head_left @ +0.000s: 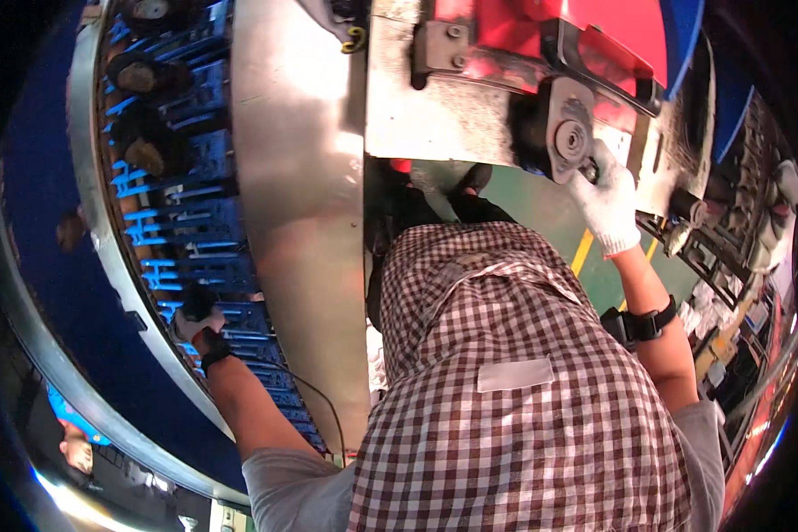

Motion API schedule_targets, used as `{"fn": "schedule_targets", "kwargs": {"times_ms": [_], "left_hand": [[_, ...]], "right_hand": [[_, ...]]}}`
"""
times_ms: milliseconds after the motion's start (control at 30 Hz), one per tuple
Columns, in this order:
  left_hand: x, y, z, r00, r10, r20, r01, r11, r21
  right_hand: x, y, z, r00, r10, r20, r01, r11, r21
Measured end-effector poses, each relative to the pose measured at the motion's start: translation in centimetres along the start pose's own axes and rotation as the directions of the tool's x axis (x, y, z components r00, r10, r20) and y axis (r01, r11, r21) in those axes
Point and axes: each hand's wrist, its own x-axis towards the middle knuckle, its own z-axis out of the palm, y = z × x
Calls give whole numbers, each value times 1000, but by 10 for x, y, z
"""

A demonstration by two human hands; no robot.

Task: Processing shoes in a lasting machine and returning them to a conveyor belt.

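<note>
Head view: a dark object [195, 301] on the blue conveyor [186, 230] is clasped by the gloved left hand [189, 325]; the metal roller [569, 133] is gripped by the gloved right hand [610, 199].

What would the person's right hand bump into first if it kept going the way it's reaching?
The right hand, in a white glove, already reaches the round grey metal hub on the red machine part. Going on, it would most likely meet that hub first, though depth is hard to judge.
</note>
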Motion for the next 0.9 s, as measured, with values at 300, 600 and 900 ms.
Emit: {"fn": "schedule_targets", "kwargs": {"times_ms": [300,600,900], "left_hand": [[-95,-156,45,868,492,70,-497,860,114],[-251,-277,259,622,99,777,-140,990,-14],[-365,-346,436,207,-327,922,-909,283,304]], "right_hand": [[-1,3,1,994,-112,-19,110,990,-91],[6,-3,5,904,-424,-55,428,899,98],[-31,-31,-46,940,-341,-3,166,450,877]]}}
